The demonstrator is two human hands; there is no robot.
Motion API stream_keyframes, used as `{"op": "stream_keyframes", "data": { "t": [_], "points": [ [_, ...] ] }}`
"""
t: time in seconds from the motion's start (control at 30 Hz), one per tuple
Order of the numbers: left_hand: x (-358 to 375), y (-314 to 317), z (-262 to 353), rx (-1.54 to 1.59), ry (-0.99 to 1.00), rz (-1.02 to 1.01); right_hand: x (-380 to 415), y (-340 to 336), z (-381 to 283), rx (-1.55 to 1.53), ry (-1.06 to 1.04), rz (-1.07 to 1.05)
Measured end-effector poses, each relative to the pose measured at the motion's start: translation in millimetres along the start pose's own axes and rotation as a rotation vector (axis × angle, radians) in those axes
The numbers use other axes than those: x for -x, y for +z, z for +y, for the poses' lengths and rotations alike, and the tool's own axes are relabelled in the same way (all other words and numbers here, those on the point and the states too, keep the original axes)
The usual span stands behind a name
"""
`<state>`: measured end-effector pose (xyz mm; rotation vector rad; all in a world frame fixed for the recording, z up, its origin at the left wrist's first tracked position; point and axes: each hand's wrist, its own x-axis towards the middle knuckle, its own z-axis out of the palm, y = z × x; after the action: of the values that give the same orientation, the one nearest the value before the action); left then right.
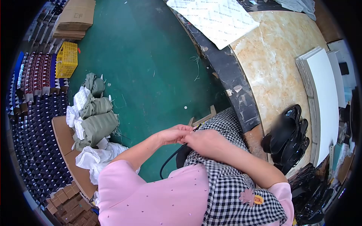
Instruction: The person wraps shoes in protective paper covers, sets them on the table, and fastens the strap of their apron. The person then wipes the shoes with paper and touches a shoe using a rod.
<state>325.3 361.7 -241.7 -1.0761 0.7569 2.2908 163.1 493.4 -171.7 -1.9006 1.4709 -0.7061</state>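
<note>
My left hand [174,134] and my right hand [206,142] meet over my lap, in front of the checked apron [226,120]. Both have their fingers closed on a thin black strap [171,159]. Its short end sticks up between the fingertips, and the longer part curves down to the left of my right hand. A dark rounded shape [182,157] shows below the hands; I cannot make out what it is. Right of my right arm, several glossy black sandals [286,132] lie piled on the marble-patterned table [271,49].
White printed paper [217,19] hangs over the table's dark edge [235,81]. White boards [324,94] stand at the right. Green-grey bundles [100,128] and white sacks [96,160] lie on the green floor [143,56]. Stacked boxes [34,124] and a yellow crate [67,60] line the left.
</note>
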Motion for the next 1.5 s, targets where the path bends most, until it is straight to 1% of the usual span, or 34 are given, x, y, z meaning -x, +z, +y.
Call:
{"op": "stream_keyframes", "data": {
  "t": [0.03,0.07,0.1,0.17,0.2,0.23,0.3,0.33,0.37,0.43,0.47,0.5,0.57,0.6,0.67,0.7,0.77,0.8,0.87,0.93,1.0,1.07,1.1,1.17,1.2,1.33,1.47,1.5],
  "points": [
    [0.0,-8.2,0.7,0.009,-0.007,-0.097,2.5,-6.7,3.6,-0.112,0.146,0.024],
    [-1.3,-12.7,1.0,0.016,-0.012,-0.196,8.8,-10.3,10.8,-0.193,0.248,0.000],
    [-1.9,-13.4,0.7,0.014,-0.013,-0.198,13.0,-11.9,18.5,-0.192,0.249,0.002],
    [-1.2,-14.6,-0.2,0.026,-0.030,-0.170,19.2,-7.3,37.5,-0.929,0.616,-0.129],
    [3.2,-3.1,5.2,0.015,-0.035,-0.092,24.6,3.9,51.2,-1.140,0.629,-0.174],
    [3.1,-3.3,3.4,0.015,-0.039,-0.093,24.8,10.8,54.6,-1.144,0.631,-0.172],
    [1.4,-6.2,0.9,0.011,-0.034,-0.140,21.7,14.8,57.3,-1.200,0.561,-0.242],
    [1.3,-8.8,1.6,0.029,-0.055,-0.221,19.8,14.5,54.3,-1.083,0.550,-0.240],
    [0.9,-9.0,0.5,0.029,-0.054,-0.220,19.0,14.0,49.8,-1.083,0.548,-0.240],
    [2.0,-4.8,1.0,0.048,-0.049,-0.143,16.3,10.0,39.7,-1.105,0.441,-0.143],
    [-1.3,-15.0,-1.5,0.025,-0.037,-0.237,15.2,8.0,38.1,-1.271,0.456,-0.063],
    [-2.3,-16.3,-4.3,0.029,-0.037,-0.237,15.7,9.7,43.1,-1.288,0.446,-0.011],
    [-4.2,-17.4,-5.9,-0.003,-0.045,-0.187,20.7,21.1,47.3,-1.200,0.477,-0.030],
    [2.1,-8.7,-0.6,0.059,-0.049,-0.187,21.7,21.6,49.1,-1.198,0.477,-0.027],
    [1.2,-12.8,-4.4,0.069,-0.055,-0.196,24.4,22.8,51.3,-1.007,0.619,-0.159],
    [2.0,-11.9,-3.8,0.079,-0.062,-0.205,24.1,18.5,49.3,-1.008,0.621,-0.155],
    [5.1,-7.0,-3.0,0.088,-0.064,-0.172,23.9,5.9,45.0,-0.691,0.610,-0.130],
    [7.7,-5.0,-2.0,0.100,-0.064,-0.135,25.3,2.4,43.0,-0.690,0.606,-0.133],
    [1.2,-17.5,-12.8,0.084,-0.055,-0.113,33.1,-0.8,39.9,-0.385,0.338,0.121],
    [3.4,-19.2,-12.3,0.065,-0.051,-0.096,38.6,5.7,42.2,-0.377,0.355,0.123],
    [9.9,-20.7,-8.4,-0.061,-0.080,-0.080,40.4,3.8,43.5,-0.367,0.369,0.123],
    [8.5,-26.8,-19.9,-0.024,-0.060,-0.053,40.1,-3.6,40.5,-0.300,0.484,-0.080],
    [8.9,-22.0,-16.7,0.005,-0.040,-0.034,38.4,-1.6,39.2,-0.300,0.489,-0.074],
    [9.7,-10.2,-8.8,-0.012,-0.045,-0.072,27.6,7.7,36.2,-0.334,0.323,-0.092],
    [11.1,-3.7,-4.3,-0.020,-0.047,-0.100,23.4,15.9,32.2,-0.358,0.237,-0.040],
    [3.3,-7.2,-3.2,-0.081,-0.012,-0.155,12.3,31.9,32.3,-0.348,0.211,-0.110],
    [1.5,-8.3,-4.2,-0.076,-0.012,-0.151,15.6,28.6,35.1,-0.366,0.188,-0.110],
    [0.9,-7.4,-5.3,-0.080,-0.009,-0.136,16.8,21.7,33.4,-0.355,0.219,-0.053]
  ]
}}
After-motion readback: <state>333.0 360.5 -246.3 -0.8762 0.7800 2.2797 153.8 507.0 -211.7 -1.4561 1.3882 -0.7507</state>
